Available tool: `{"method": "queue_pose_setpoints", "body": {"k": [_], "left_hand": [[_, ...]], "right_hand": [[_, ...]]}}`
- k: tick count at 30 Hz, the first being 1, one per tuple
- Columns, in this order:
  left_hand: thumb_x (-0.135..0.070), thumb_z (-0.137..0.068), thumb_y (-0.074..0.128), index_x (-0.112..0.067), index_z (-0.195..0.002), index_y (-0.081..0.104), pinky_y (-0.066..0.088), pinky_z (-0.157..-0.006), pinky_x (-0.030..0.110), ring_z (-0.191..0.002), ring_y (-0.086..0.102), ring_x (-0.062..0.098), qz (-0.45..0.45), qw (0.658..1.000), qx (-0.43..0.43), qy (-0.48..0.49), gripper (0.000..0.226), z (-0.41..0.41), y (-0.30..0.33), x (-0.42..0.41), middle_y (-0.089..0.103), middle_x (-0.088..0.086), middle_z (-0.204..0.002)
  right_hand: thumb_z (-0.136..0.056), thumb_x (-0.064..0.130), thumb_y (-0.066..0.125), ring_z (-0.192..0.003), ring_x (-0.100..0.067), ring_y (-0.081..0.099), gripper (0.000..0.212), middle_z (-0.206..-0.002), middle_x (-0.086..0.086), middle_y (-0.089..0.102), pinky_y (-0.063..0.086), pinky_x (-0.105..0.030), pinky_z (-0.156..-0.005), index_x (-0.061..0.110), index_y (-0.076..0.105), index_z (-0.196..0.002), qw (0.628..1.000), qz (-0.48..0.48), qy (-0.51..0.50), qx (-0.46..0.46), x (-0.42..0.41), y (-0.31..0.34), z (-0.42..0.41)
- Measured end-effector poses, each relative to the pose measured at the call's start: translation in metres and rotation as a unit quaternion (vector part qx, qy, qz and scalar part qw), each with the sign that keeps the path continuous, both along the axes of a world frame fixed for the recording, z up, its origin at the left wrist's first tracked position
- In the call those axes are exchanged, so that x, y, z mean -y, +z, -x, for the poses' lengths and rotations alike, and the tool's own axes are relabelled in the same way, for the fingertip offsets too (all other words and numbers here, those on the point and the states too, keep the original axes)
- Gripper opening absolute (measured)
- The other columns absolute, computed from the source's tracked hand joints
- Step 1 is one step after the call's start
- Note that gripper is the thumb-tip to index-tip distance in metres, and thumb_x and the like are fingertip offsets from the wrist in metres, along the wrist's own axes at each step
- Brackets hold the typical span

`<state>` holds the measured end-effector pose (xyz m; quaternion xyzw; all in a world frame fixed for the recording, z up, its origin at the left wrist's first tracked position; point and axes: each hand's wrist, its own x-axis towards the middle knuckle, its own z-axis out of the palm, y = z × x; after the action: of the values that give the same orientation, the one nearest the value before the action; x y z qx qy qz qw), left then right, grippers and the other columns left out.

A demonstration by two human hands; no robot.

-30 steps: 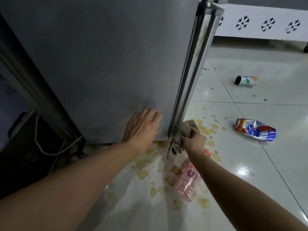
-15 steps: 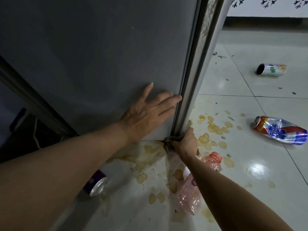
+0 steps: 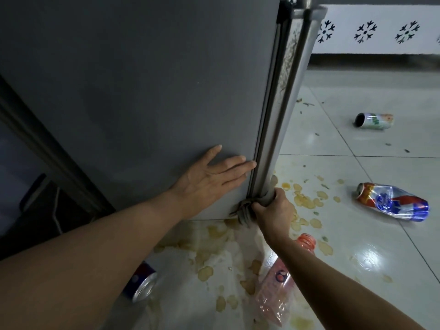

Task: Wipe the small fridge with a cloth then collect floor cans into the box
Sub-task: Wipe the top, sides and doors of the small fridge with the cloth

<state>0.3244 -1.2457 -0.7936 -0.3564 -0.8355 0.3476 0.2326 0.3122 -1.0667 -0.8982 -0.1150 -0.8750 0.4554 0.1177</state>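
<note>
Right hand (image 3: 273, 210) lower now, bottle (image 3: 278, 287) underneath.

text: none legible | crushed can (image 3: 392, 203): print blurred | bottle (image 3: 276, 285): label unreadable

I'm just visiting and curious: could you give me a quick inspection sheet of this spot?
Surface: tiled floor with yellowish spill stains.
Job's things: grey fridge; cloth at its bottom corner; green-white can, crushed red-blue can, blue can lying on the floor; no box seen.
Clutter: pink plastic bottle.
Hands: left hand flat on fridge side; right hand grips cloth.
Cables: white cord, far left.
Surroundings: patterned white wall.
</note>
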Motion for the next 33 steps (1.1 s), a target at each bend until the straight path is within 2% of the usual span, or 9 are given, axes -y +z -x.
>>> {"method": "queue_pose_setpoints", "body": {"k": [4, 8, 11, 14, 17, 20, 25, 28, 33], "left_hand": [[-0.029, -0.086, 0.053, -0.029, -0.142, 0.037, 0.027, -0.111, 0.047, -0.141, 0.026, 0.011, 0.001, 1.0, 0.02, 0.016, 0.059, -0.002, 0.009, -0.001, 0.018, -0.006, -0.157], [-0.015, -0.091, 0.032, -0.017, -0.149, 0.017, 0.007, -0.115, 0.049, -0.146, 0.008, 0.016, 0.008, 0.997, 0.063, 0.035, 0.06, -0.002, 0.018, -0.002, -0.003, 0.001, -0.16], [-0.015, -0.082, 0.055, -0.019, -0.134, 0.05, 0.031, -0.108, 0.048, -0.134, 0.04, 0.017, -0.049, 0.999, 0.008, -0.013, 0.053, -0.001, 0.036, 0.002, 0.034, -0.001, -0.152], [-0.013, -0.081, 0.044, -0.019, -0.118, 0.064, 0.043, -0.097, 0.048, -0.119, 0.054, 0.02, -0.136, 0.988, -0.049, -0.054, 0.043, 0.0, 0.062, 0.003, 0.054, 0.0, -0.137], [-0.012, -0.081, 0.035, -0.018, -0.115, 0.065, 0.043, -0.097, 0.051, -0.119, 0.054, 0.023, -0.195, 0.975, -0.095, -0.046, 0.045, 0.0, 0.095, 0.001, 0.054, 0.003, -0.137], [-0.01, -0.079, 0.047, -0.015, -0.116, 0.063, 0.041, -0.098, 0.054, -0.121, 0.054, 0.025, -0.245, 0.96, -0.128, -0.036, 0.041, 0.0, 0.127, 0.002, 0.051, 0.005, -0.139], [-0.016, -0.082, 0.043, -0.016, -0.134, 0.049, 0.034, -0.102, 0.057, -0.135, 0.04, 0.025, -0.271, 0.948, -0.167, 0.031, 0.053, 0.0, 0.172, 0.002, 0.035, 0.004, -0.151], [-0.026, -0.079, 0.057, -0.02, -0.145, 0.032, 0.031, -0.104, 0.058, -0.142, 0.026, 0.021, -0.259, 0.952, -0.149, 0.072, 0.071, 0.003, 0.183, 0.005, 0.019, -0.001, -0.157], [-0.025, -0.073, 0.065, -0.02, -0.144, 0.036, 0.036, -0.098, 0.06, -0.139, 0.02, 0.021, -0.251, 0.955, -0.136, 0.083, 0.077, 0.004, 0.184, 0.005, 0.026, -0.002, -0.155]], "right_hand": [[-0.064, 0.015, 0.072, -0.067, -0.022, 0.056, 0.03, -0.072, -0.001, 0.058, 0.052, -0.04, -0.061, 0.011, 0.056, -0.089, 0.998, 0.008, -0.01, -0.059, -0.001, 0.04, 0.0], [-0.062, 0.015, 0.072, -0.064, -0.021, 0.056, 0.03, -0.069, -0.001, 0.059, 0.051, -0.038, -0.06, 0.009, 0.059, -0.089, 0.99, 0.0, -0.022, -0.141, -0.001, 0.083, -0.003], [-0.063, 0.016, 0.073, -0.064, -0.02, 0.058, 0.031, -0.071, -0.001, 0.061, 0.052, -0.037, -0.061, 0.009, 0.06, -0.09, 0.983, -0.002, -0.026, -0.183, 0.0, 0.115, -0.001], [-0.065, 0.02, 0.073, -0.066, -0.015, 0.058, 0.031, -0.072, 0.003, 0.06, 0.053, -0.028, -0.06, 0.011, 0.061, -0.092, 0.978, -0.004, -0.027, -0.207, 0.0, 0.144, -0.001], [-0.065, 0.023, 0.074, -0.064, -0.01, 0.057, 0.029, -0.072, 0.004, 0.061, 0.052, -0.024, -0.059, 0.014, 0.061, -0.09, 0.974, -0.009, -0.027, -0.225, 0.0, 0.175, 0.002], [-0.064, 0.024, 0.074, -0.064, -0.012, 0.058, 0.028, -0.068, 0.007, 0.058, 0.053, -0.028, -0.06, 0.014, 0.061, -0.087, 0.968, -0.013, -0.032, -0.249, -0.001, 0.206, 0.005], [-0.061, 0.024, 0.07, -0.054, -0.006, 0.047, 0.023, -0.059, 0.01, 0.053, 0.034, -0.007, -0.052, 0.014, 0.061, -0.08, 0.958, -0.018, -0.066, -0.28, 0.002, 0.255, 0.007], [-0.06, 0.023, 0.07, -0.055, -0.01, 0.049, 0.024, -0.061, 0.006, 0.057, 0.034, -0.012, -0.053, 0.014, 0.064, -0.082, 0.952, -0.014, -0.079, -0.296, 0.003, 0.285, 0.01], [-0.061, 0.022, 0.071, -0.067, -0.017, 0.058, 0.031, -0.07, 0.001, 0.063, 0.043, -0.025, -0.063, 0.013, 0.064, -0.09, 0.958, -0.022, -0.078, -0.275, 0.007, 0.296, 0.005]]}}
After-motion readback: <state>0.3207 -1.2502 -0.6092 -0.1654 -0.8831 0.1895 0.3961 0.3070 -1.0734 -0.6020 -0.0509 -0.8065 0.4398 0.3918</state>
